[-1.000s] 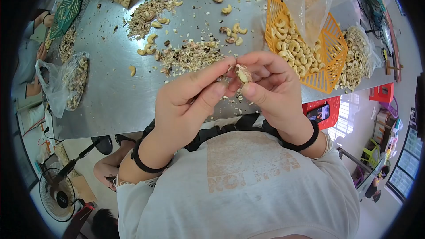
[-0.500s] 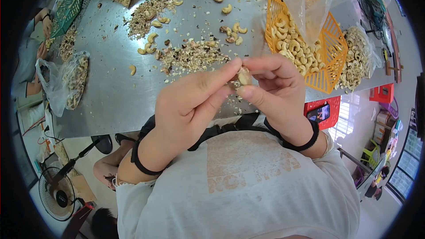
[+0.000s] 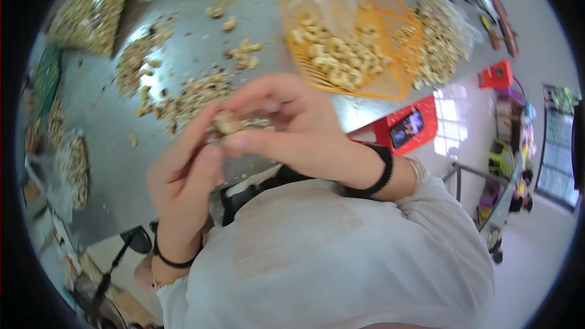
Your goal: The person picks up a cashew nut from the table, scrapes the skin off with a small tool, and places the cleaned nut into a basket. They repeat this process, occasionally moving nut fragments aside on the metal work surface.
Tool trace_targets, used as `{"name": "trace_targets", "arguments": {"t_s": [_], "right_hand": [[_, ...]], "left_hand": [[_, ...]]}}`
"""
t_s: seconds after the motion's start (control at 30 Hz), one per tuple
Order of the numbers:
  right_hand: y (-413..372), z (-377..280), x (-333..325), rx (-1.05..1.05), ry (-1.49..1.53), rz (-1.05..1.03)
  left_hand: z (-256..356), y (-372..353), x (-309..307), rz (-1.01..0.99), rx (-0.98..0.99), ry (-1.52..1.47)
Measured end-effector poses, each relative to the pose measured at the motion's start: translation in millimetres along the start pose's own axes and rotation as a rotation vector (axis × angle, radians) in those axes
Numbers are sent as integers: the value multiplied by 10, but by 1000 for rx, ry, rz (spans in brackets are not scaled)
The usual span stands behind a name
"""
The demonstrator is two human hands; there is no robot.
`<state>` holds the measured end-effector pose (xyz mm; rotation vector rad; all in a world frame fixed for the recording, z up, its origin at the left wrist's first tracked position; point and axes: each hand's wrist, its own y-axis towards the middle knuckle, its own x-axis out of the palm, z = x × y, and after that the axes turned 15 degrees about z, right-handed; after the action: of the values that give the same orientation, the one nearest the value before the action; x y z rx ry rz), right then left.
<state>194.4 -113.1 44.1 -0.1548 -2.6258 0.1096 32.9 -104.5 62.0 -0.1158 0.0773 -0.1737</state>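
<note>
My left hand (image 3: 189,173) and my right hand (image 3: 292,125) meet above the near edge of the metal table (image 3: 116,176). A single cashew nut (image 3: 226,123) is pinched between the fingertips of both hands, partly covered by them. Just beyond my fingers lies a heap of skin flakes and nut crumbs (image 3: 192,97). Loose cashews (image 3: 245,55) are scattered behind it. An orange plastic basket (image 3: 395,85) holding pale cashews (image 3: 341,64) stands beyond my right hand.
Clear plastic (image 3: 332,0) hangs into the basket. Large bags of nuts (image 3: 94,9) lie at the back left, and more cashews (image 3: 439,42) fill a bag on the right. A phone (image 3: 406,128) rests on a red stool (image 3: 428,113) below the table edge.
The view has turned right, so the table and basket appear shifted left. Both hands still pinch the cashew at their fingertips.
</note>
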Motion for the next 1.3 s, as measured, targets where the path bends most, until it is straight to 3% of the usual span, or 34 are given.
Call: {"name": "trace_targets", "arguments": {"t_s": [0.1,0.4,0.5,0.73,1.0,1.23,1.3], "right_hand": [[-2,43,-14,-60,-51,13],[-15,62,8,-110,-146,39],[-19,88,18,-137,-180,50],[12,104,33,-171,-189,51],[20,41,49,-111,-231,82],[34,40,25,-199,-340,92],[35,54,37,-214,-312,105]], "left_hand": [[-66,6,-2,21,61,-61],[-82,-41,92,233,205,259],[-150,-38,142,294,229,183],[-120,-31,134,310,154,155],[-122,-14,93,294,366,396],[-135,25,88,291,283,289],[-83,86,134,339,141,24]]}}
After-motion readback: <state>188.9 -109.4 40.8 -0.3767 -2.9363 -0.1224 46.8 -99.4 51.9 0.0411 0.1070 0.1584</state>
